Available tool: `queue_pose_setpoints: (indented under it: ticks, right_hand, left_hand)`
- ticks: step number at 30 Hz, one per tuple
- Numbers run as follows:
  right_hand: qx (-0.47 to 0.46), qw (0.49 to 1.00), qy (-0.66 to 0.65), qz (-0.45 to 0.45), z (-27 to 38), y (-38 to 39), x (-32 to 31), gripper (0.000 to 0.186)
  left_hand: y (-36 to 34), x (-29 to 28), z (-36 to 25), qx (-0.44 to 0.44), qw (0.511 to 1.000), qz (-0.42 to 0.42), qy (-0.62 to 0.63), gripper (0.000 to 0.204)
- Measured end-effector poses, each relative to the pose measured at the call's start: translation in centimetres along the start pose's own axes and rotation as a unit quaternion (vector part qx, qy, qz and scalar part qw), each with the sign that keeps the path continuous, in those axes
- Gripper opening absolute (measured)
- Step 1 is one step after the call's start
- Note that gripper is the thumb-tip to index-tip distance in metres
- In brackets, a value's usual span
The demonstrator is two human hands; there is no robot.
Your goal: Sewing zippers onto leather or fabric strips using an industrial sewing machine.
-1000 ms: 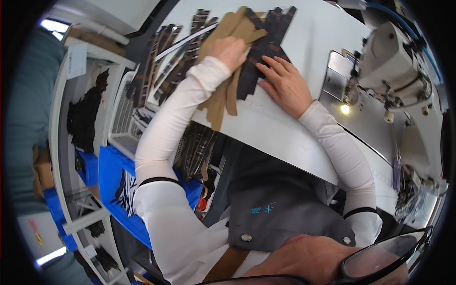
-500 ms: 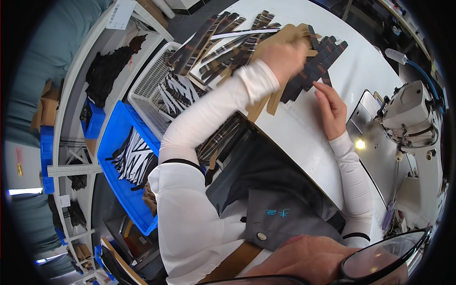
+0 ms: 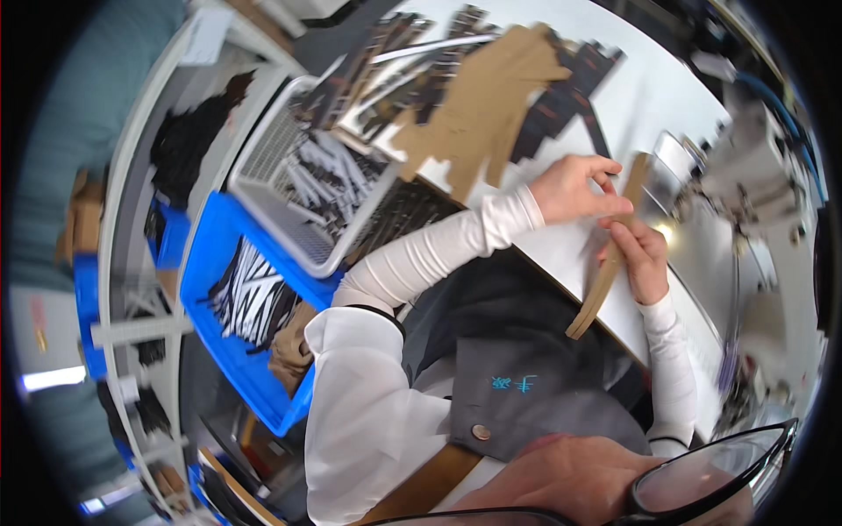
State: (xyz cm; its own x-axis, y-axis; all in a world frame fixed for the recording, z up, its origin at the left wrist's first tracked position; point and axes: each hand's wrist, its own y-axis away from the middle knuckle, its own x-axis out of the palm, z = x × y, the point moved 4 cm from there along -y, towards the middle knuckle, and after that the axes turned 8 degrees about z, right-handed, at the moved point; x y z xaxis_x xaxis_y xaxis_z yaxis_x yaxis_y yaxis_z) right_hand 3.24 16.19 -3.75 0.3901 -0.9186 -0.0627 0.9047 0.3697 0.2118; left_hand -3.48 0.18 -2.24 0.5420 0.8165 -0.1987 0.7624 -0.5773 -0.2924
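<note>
A narrow tan fabric strip runs slantwise above the near edge of the white table. My right hand is closed round its middle. My left hand is at its upper part, thumb and fingers curled in a pinch against the strip; motion blurs the fingertips a little. Farther off lies a spread pile of tan strips, overlapping dark strips with thin reddish lines. To its left are plaid and white strips.
At the right stands a white sewing machine with a lit lamp. Left of the table are a white mesh basket and a blue bin, both with strips inside. Shelving lines the far left. The white table has a curved far edge.
My left hand has come from the tan pile toward my right hand. A tan strip is now in my hands. The view has shifted slightly, and more of the basket shows.
</note>
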Motion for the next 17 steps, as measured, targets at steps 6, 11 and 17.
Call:
queue_pose_setpoints:
  ticks: [6,11,17]
  right_hand:
    - [0.099,0.964,-0.247,0.010,-1.0,6.3,2.3,0.027]
    - [0.096,0.952,-0.291,-0.026,-5.5,14.6,6.4,0.025]
    - [0.001,0.977,0.183,-0.113,-8.3,17.8,3.6,0.031]
  left_hand:
    - [-3.4,3.0,1.2,-0.161,0.964,0.158,0.142,0.025]
    - [-5.0,8.0,1.1,-0.076,0.966,0.201,-0.145,0.025]
    - [-6.1,12.5,-0.6,0.239,0.849,0.076,-0.465,0.066]
